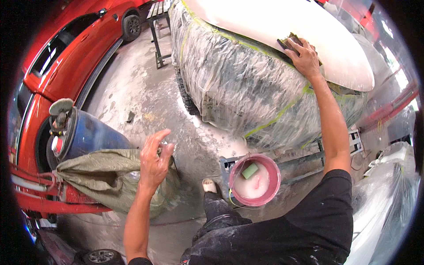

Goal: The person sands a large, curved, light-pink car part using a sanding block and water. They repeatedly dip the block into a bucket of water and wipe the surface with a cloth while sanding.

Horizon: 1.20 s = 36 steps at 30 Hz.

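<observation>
My right hand (305, 59) is closed over a dark sanding pad (288, 42), pressing it on the white car panel (265, 20) near its edge. The fingers cover much of the pad, so its exact make-up is hidden. Below that panel, clear plastic sheeting (234, 70) with yellow-green tape wraps the car's side. In the air over the floor, my left hand (154, 161) has its fingers stretched and holds nothing. Nearest to it is an olive-green woven sack (106, 172). A pink bucket (276, 176) of milky water holds a green sponge block (250, 171).
Under the bucket runs a grey metal stand (304, 174). A blue drum (95, 134) with tools and a red-capped bottle (56, 145) stands at left, beside a red car (75, 66). A slatted bench (157, 13) is at the back. Plastic-covered items (388, 190) lie right.
</observation>
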Each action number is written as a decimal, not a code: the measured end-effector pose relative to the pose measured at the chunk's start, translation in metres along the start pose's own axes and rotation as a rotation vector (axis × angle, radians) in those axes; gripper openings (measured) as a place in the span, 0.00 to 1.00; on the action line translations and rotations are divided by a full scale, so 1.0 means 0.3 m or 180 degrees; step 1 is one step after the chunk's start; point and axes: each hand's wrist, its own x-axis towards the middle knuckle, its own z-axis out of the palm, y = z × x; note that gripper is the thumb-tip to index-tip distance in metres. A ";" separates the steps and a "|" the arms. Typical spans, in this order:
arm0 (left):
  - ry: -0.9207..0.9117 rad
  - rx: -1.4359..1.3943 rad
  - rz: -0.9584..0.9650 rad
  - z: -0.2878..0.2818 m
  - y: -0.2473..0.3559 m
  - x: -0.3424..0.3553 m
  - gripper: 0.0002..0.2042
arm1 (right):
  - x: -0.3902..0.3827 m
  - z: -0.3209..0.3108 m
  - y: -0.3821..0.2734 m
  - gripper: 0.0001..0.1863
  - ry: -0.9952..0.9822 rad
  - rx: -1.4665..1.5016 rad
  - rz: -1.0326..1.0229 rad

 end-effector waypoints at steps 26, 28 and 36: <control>-0.1532 0.1442 0.2068 0.846 0.341 1.652 0.44 | -0.049 -0.176 -0.120 0.27 -0.0454 0.0631 0.0739; -0.1542 0.1432 0.2045 0.848 0.313 1.746 0.43 | 0.000 -0.158 -0.137 0.27 -0.0416 0.0651 0.0704; -0.1094 0.2825 0.2259 0.771 0.006 2.266 0.34 | 0.239 -0.055 -0.170 0.25 -0.0531 0.0438 0.0598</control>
